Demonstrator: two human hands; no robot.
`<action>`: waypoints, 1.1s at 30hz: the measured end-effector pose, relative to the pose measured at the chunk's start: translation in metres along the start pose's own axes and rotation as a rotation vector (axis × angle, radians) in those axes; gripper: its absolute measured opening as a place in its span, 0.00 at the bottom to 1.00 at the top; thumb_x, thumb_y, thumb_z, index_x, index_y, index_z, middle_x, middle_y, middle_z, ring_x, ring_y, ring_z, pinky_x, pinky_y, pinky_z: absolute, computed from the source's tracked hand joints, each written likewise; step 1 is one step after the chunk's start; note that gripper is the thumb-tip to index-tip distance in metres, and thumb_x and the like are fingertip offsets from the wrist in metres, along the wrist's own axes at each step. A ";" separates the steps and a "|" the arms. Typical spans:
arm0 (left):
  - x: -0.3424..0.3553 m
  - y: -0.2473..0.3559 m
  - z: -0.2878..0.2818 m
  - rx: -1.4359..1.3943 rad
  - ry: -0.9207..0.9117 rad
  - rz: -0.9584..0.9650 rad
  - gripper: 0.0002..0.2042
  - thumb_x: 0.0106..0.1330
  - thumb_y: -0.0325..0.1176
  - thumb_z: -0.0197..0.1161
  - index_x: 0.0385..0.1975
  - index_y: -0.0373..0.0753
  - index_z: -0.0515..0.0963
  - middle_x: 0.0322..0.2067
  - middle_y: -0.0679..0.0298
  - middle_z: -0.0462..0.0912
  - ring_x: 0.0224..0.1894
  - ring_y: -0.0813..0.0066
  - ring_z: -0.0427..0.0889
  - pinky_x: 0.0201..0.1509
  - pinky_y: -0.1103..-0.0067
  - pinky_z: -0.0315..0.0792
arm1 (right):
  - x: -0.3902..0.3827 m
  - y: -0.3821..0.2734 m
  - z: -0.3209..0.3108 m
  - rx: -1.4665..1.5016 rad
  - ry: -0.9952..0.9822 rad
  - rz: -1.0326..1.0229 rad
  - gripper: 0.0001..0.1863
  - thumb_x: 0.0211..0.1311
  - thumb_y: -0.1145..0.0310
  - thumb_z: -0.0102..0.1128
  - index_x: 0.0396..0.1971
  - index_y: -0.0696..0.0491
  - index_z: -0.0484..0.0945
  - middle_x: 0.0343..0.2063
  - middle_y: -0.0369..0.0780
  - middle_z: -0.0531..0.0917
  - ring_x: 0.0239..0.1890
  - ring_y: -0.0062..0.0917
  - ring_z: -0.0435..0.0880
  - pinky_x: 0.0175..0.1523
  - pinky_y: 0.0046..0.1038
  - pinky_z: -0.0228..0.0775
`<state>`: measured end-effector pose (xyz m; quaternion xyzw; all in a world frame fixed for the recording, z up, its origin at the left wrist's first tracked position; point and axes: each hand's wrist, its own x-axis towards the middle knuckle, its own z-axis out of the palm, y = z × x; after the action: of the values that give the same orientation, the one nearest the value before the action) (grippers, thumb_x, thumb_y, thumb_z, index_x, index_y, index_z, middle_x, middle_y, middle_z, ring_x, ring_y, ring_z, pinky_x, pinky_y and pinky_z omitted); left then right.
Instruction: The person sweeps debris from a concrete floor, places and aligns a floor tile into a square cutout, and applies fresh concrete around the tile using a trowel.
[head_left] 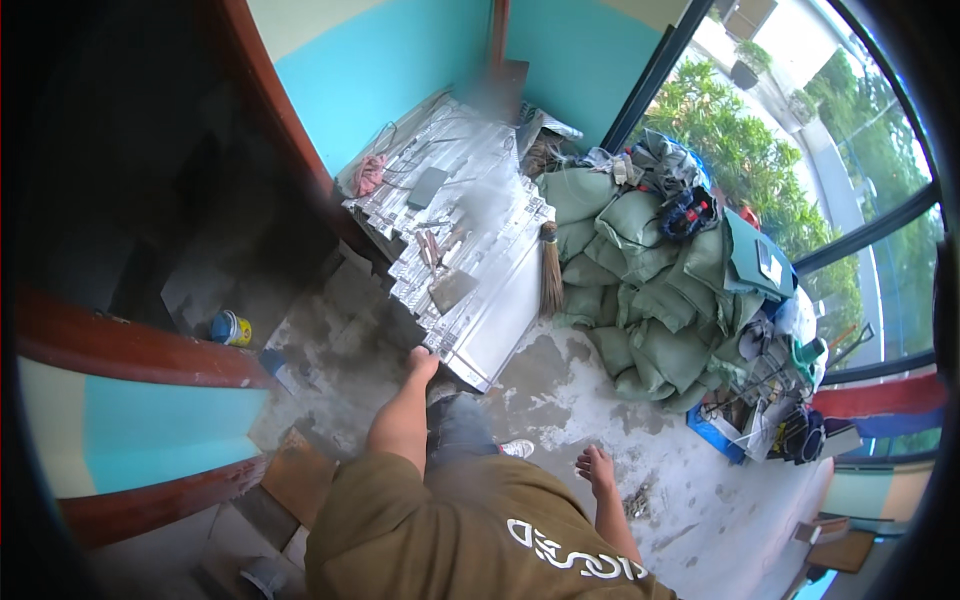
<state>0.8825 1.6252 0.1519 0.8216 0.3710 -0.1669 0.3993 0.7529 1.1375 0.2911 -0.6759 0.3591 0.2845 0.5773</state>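
Observation:
A stack of long silvery ribbed panels (500,310) lies ahead of me, its near end close to my legs. My left hand (424,360) is closed at the near left corner of the stack, with the fingertips partly hidden. Lower right, my right hand (595,465) hangs over the floor, fingers loosely bent and apart, holding nothing. On top of the panels lie a trowel (453,290), a grey-green rectangular block (428,188) and a pink cloth (368,175). A straw broom (551,275) leans at the right edge of the stack.
Green filled sacks (640,250) are piled to the right, below a large window (800,180). Beside them stands a heap of mixed items with a blue tray (715,435). A yellow-and-blue bucket (230,328) sits near the dark doorway at left. The concrete floor (560,400) is stained.

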 end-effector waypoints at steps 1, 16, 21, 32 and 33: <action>0.016 0.000 -0.004 -0.010 0.006 -0.008 0.18 0.50 0.41 0.65 0.33 0.31 0.80 0.38 0.45 0.81 0.46 0.51 0.79 0.49 0.65 0.73 | -0.002 -0.010 0.005 -0.012 -0.006 -0.003 0.20 0.65 0.52 0.51 0.43 0.56 0.72 0.32 0.42 0.80 0.32 0.29 0.81 0.35 0.29 0.72; 0.131 0.143 -0.003 -0.017 0.244 -0.483 0.26 0.51 0.47 0.71 0.45 0.35 0.75 0.45 0.49 0.79 0.49 0.52 0.78 0.55 0.55 0.68 | -0.210 0.027 0.143 -0.394 0.174 0.506 0.22 0.62 0.55 0.57 0.33 0.64 0.79 0.28 0.43 0.82 0.30 0.25 0.79 0.37 0.29 0.72; 0.128 0.130 0.021 -0.259 0.337 -0.462 0.21 0.51 0.38 0.70 0.41 0.31 0.75 0.40 0.50 0.80 0.44 0.57 0.80 0.50 0.65 0.71 | -0.209 0.025 0.162 -0.415 0.185 0.371 0.21 0.63 0.57 0.55 0.34 0.64 0.79 0.28 0.43 0.82 0.31 0.24 0.78 0.39 0.28 0.71; -0.020 0.032 -0.007 -0.425 0.261 0.180 0.08 0.56 0.31 0.64 0.27 0.32 0.78 0.28 0.60 0.81 0.31 0.70 0.78 0.40 0.75 0.71 | -0.147 0.104 0.147 -0.092 0.216 0.007 0.16 0.64 0.61 0.55 0.40 0.61 0.76 0.28 0.40 0.80 0.28 0.22 0.79 0.31 0.24 0.70; -0.079 0.071 0.003 -0.196 0.167 0.487 0.08 0.52 0.32 0.66 0.26 0.34 0.79 0.30 0.57 0.80 0.35 0.60 0.79 0.44 0.71 0.71 | -0.153 0.105 0.126 -0.257 0.357 -0.093 0.16 0.63 0.62 0.55 0.41 0.61 0.76 0.28 0.41 0.81 0.30 0.24 0.79 0.33 0.26 0.71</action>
<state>0.8826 1.5566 0.2323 0.8550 0.2088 0.0391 0.4732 0.5822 1.2779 0.3314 -0.7993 0.3849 0.1768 0.4262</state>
